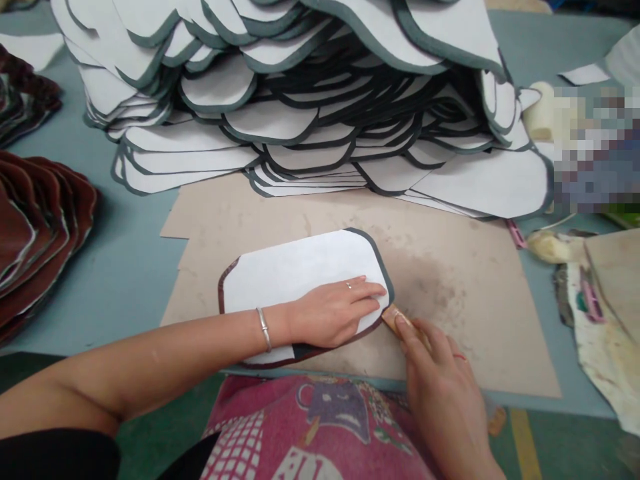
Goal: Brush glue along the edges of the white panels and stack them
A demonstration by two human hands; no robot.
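I have the white panel (pixel 285 273) lying on the tan board (pixel 450 287), with the stacked pieces (pixel 495 180) at twelve o'clock. My left hand (pixel 333 312) rests flat on it, palm down, fingers slightly spread toward three o'clock; my right hand (pixel 443 367) grips a wooden stick (pixel 394 317), its tip at the panel's four o'clock edge. I judge the step as smoothing down the rim (pixel 381 257) — grey from one to three, brown from four to six. I'd press firmly beside the tip so nothing creeps, then use short, even strokes round the curve — a hard jab might pucker it.
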